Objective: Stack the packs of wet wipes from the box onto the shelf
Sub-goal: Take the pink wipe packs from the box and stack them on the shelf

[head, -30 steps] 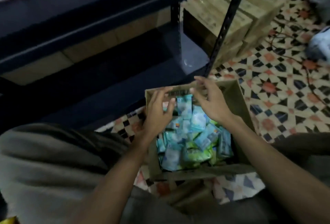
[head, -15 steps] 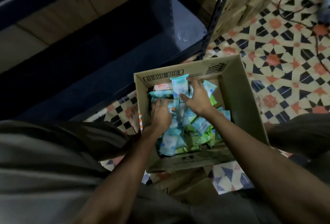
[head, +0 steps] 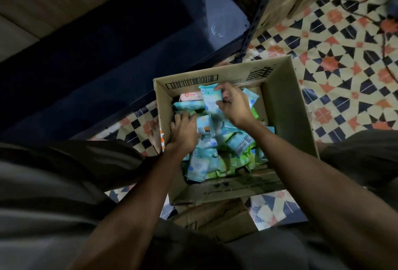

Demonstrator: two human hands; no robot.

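Shelving (head: 120,39) of dark metal runs from nine o'clock round to twelve, its lowest board bare where I can see it. Below it, at centre, sits the open cardboard box (head: 286,106) on the patterned floor, still heaped with packs of wet wipes (head: 217,157), blue and green ones jumbled at all angles, one pink pack (head: 190,96) against the far wall. The left hand (head: 184,131) is down among the heap at ten o'clock in the box, fingers curled into the packs; whether it has one gripped, I cannot tell. The right hand (head: 233,106), at twelve o'clock in the box, pinches a pale blue pack (head: 212,97) standing on end. These look light and squashy, with slick film wrappers, so I'd take each across its flat middle rather than by a crimped end.
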